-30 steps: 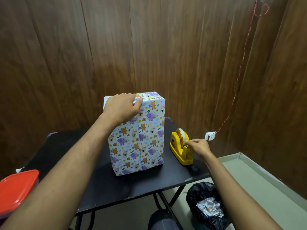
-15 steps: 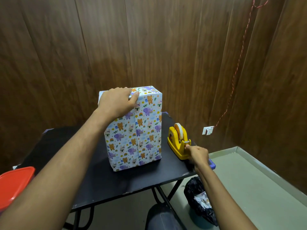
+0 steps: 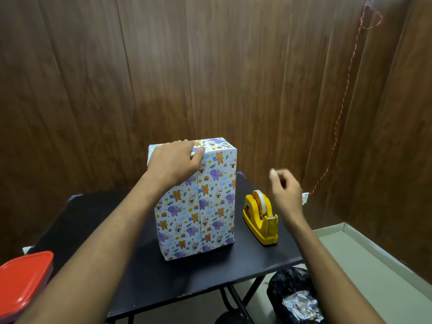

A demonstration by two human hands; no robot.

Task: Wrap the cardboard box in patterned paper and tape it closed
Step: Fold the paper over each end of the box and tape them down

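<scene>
A tall box wrapped in animal-patterned paper (image 3: 201, 202) stands upright at the centre of the frame on a black folding table (image 3: 112, 249), with a vertical paper seam running down its near face. The left hand (image 3: 174, 162) lies over the box's top left edge, palm down, its fingers bent over the top and the thumb pressed against the upper front face. To the right of the box, apart from it, sits a yellow tape dispenser (image 3: 260, 218) with a roll of clear tape. The right hand (image 3: 284, 191) hovers above and just right of the dispenser, fingers curled with the thumb and fingertips pinched together; motion blur hides whether a tape piece is held. A red-lidded container (image 3: 22, 280) shows at lower left, and a black trash bag (image 3: 293, 298) sits at lower right.
</scene>
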